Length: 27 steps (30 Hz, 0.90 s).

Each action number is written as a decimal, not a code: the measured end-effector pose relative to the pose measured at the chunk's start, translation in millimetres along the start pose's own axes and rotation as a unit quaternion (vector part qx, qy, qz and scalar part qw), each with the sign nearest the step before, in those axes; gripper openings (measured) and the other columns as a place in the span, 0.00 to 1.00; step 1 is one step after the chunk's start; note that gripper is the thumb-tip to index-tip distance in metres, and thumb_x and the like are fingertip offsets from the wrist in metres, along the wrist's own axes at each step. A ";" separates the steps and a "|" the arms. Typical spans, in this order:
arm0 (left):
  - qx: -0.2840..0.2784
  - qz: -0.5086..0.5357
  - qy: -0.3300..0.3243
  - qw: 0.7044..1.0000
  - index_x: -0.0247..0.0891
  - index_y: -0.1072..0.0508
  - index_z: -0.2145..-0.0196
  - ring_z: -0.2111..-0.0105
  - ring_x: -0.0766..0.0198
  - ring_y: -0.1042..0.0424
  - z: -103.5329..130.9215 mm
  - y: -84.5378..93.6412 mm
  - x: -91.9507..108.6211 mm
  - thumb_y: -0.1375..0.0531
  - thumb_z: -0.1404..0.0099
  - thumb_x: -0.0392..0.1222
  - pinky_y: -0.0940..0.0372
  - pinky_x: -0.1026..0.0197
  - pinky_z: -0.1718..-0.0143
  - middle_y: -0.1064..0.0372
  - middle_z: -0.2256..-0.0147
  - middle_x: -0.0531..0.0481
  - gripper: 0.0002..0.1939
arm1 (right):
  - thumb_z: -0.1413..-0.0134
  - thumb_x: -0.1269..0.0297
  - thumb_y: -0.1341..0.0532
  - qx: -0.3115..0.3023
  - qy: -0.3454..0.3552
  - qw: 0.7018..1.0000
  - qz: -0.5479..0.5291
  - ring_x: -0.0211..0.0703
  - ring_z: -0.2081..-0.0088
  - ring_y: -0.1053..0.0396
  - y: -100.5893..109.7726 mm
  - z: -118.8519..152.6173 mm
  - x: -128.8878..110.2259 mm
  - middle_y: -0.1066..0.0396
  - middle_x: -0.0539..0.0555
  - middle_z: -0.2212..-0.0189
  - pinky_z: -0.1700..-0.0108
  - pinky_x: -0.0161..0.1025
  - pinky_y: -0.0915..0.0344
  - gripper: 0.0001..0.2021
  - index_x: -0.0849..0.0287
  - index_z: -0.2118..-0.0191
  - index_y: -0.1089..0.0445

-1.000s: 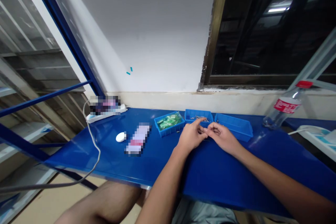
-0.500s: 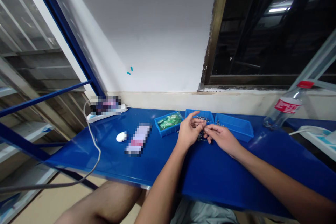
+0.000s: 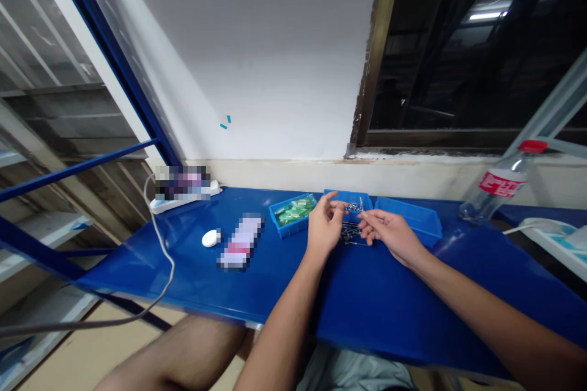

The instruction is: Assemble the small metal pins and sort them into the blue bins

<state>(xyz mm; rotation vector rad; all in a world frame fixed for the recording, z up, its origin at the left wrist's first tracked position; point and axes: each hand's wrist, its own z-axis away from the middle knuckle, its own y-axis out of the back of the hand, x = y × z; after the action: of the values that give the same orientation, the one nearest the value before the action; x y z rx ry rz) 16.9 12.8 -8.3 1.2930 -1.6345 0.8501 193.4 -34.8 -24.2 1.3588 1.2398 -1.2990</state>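
Observation:
My left hand point(image 3: 324, 227) is raised above the blue tabletop point(image 3: 284, 281), fingers curled toward the thumb; what they hold, if anything, is too small to make out. Facing it across a small gap, my right hand point(image 3: 389, 235) is closed in a pinch, its contents hidden. Below and between the hands lies a loose pile of small metal screw-like parts point(image 3: 351, 233). Just behind them, a blue bin point(image 3: 333, 193) holds more such metal pieces. A second blue bin point(image 3: 287, 233), left of my left hand, contains green packets point(image 3: 293, 211).
A third blue bin point(image 3: 419, 220) sits behind my right hand. Farther right stands a plastic bottle point(image 3: 499, 183) with a red cap. On the left are a blurred-out flat item point(image 3: 242, 244), a white round object point(image 3: 211, 238), a power strip point(image 3: 186, 197) and a cable point(image 3: 160, 244).
My hands have come apart: the fingertips met before, and now a gap separates them. The left hand has shifted slightly left, and more of the metal pile shows.

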 end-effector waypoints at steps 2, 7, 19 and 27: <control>0.013 -0.014 0.002 1.000 0.39 0.30 0.42 0.61 0.62 0.19 -0.7 1.5 -1.9 0.42 0.27 0.39 0.25 0.58 0.56 0.20 0.55 0.44 0.17 | 0.46 0.38 0.31 -0.001 -0.031 0.999 0.019 0.39 0.79 0.31 1.6 -1.0 2.3 0.27 0.54 0.75 0.83 0.35 0.36 0.26 0.61 0.64 0.24; 0.035 -0.046 -0.005 0.998 0.37 0.29 0.43 0.62 0.61 0.19 -2.5 3.7 -5.3 0.45 0.28 0.36 0.25 0.57 0.54 0.20 0.57 0.44 0.17 | 0.37 0.44 0.37 -0.028 0.059 0.978 0.196 0.45 0.76 0.25 4.3 5.4 6.9 0.21 0.56 0.70 0.82 0.37 0.33 0.19 0.58 0.57 0.23; 0.033 -0.085 -0.008 0.996 0.37 0.27 0.44 0.61 0.59 0.19 -2.7 4.8 -6.2 0.45 0.29 0.34 0.25 0.56 0.53 0.19 0.58 0.44 0.17 | 0.32 0.66 0.41 -0.064 0.316 0.827 0.460 0.57 0.45 0.25 6.0 9.3 13.8 0.21 0.58 0.47 0.41 0.56 0.28 0.16 0.54 0.43 0.24; 0.028 -0.079 0.000 0.996 0.36 0.27 0.46 0.63 0.59 0.19 0.1 3.0 0.1 0.45 0.29 0.33 0.25 0.57 0.55 0.19 0.60 0.45 0.17 | 0.34 0.70 0.41 -0.090 0.298 0.827 0.469 0.52 0.52 0.22 7.7 2.9 24.9 0.20 0.56 0.53 0.47 0.50 0.25 0.14 0.51 0.48 0.23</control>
<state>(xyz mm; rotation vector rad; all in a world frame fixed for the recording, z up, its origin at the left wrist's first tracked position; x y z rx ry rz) 13.9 13.4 -8.2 1.4403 -1.4946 0.8040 199.8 -36.5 -49.5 1.9336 0.7974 -0.0529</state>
